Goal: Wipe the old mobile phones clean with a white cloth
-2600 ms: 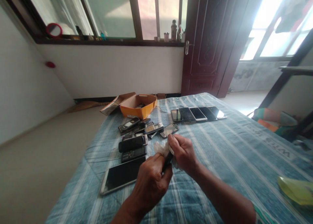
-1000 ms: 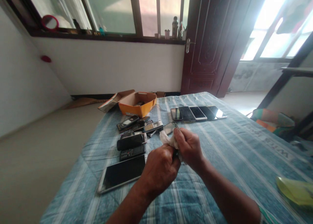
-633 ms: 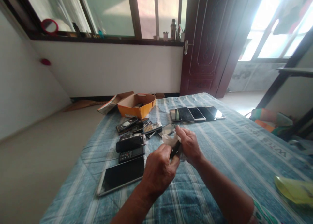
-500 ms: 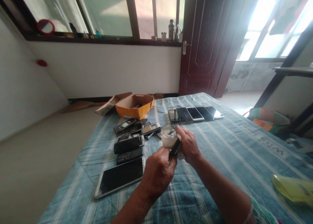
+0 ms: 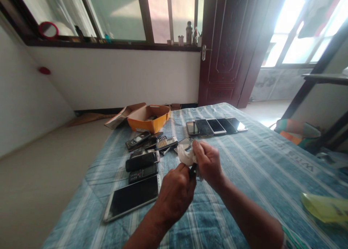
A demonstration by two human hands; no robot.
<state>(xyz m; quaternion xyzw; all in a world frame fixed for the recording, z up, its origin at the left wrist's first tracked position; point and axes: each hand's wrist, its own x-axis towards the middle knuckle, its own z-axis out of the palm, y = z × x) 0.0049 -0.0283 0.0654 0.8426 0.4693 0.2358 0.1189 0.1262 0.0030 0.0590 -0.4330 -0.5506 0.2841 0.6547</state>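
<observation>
Above the middle of the cloth-covered surface, my left hand (image 5: 178, 189) is closed round the lower end of a slim black mobile phone (image 5: 193, 170), mostly hidden by the fingers. My right hand (image 5: 208, 162) is closed on a crumpled white tissue (image 5: 186, 156), pressed against the phone's upper part. Just beyond the tissue lies a phone with a pale screen (image 5: 184, 144). To the left is a pile of old keypad phones (image 5: 166, 142), with a black phone (image 5: 141, 162) nearer. A large white-framed tablet (image 5: 133, 198) lies beside my left hand.
At the far left edge stands an open orange cardboard box (image 5: 148, 125) with something dark inside. Several phones (image 5: 216, 126) lie in a row at the far side. A yellow translucent packet (image 5: 323, 207) is at the right. Blue striped cloth (image 5: 244, 162) covers the surface.
My right hand has shifted slightly over the phone with the tissue, so less of the black phone shows. The view has moved a little; the other phones stay where they were.
</observation>
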